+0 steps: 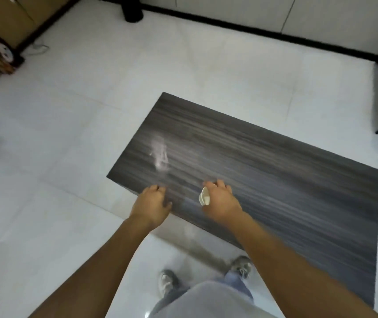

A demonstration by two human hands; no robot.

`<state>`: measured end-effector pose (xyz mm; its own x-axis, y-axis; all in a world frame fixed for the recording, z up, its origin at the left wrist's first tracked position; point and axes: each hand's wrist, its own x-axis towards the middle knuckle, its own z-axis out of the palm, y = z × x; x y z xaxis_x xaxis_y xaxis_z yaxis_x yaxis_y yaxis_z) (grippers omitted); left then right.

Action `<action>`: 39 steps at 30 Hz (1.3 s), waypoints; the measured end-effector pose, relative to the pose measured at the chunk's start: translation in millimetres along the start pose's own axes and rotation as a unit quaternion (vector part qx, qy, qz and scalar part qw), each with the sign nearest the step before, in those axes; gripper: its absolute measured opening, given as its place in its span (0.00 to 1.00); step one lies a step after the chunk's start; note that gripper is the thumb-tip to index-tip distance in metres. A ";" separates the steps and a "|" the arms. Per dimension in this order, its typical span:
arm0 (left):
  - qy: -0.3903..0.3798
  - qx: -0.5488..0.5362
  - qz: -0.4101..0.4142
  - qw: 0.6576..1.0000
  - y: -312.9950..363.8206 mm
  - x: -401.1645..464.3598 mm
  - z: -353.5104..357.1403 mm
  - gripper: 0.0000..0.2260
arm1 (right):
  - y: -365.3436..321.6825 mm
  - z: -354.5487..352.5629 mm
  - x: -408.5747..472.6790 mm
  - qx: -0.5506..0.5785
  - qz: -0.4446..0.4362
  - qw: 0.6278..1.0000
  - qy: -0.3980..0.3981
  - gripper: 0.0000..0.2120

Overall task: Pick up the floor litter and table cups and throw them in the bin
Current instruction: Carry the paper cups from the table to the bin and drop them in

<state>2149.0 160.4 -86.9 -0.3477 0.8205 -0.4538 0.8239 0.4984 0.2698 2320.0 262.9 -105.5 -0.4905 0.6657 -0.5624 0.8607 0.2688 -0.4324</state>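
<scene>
Right hand (221,201) is over the near left part of the dark wood-grain surface (275,180), and its grip is clamped round a small white cup (204,197), the cup tipped on its side with the open mouth facing left. Fingers curl over the cup's far side. Left hand (153,204) hangs at the near left edge of the surface, holding nothing, its grip loosely curled with the fingertips at the edge; whether they touch the wood I cannot tell. A pale blurred smear (160,157) shows on the surface, further out from the left hand, too smeared to say what it is. Far across the white tiled floor (68,134) stands a black cylindrical bin (133,10), against the far wall, well apart from both hands. Cardboard boxes (4,21) sit at far left. Two grey shoes (167,283) show near, below the arms.
</scene>
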 end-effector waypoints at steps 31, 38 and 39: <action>0.063 -0.039 -0.110 0.991 -443.2 213.8 -339.6 0.20 | -551.9 -37.6 340.3 -0.090 -0.182 0.979 -0.024 0.33; 0.047 -0.011 -0.058 0.997 -511.9 361.8 -427.7 0.20 | -635.0 -81.2 477.0 -0.060 -0.141 0.988 0.008 0.33; 0.046 -0.008 -0.049 0.998 -523.7 385.7 -444.9 0.20 | -651.6 -88.8 500.7 -0.050 -0.134 0.990 0.013 0.32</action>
<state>1384.3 340.5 -25.4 -0.4667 0.7893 -0.3989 0.7764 0.5817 0.2426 1525.7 482.9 -42.8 -0.7006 0.5780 -0.4184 0.7099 0.5055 -0.4904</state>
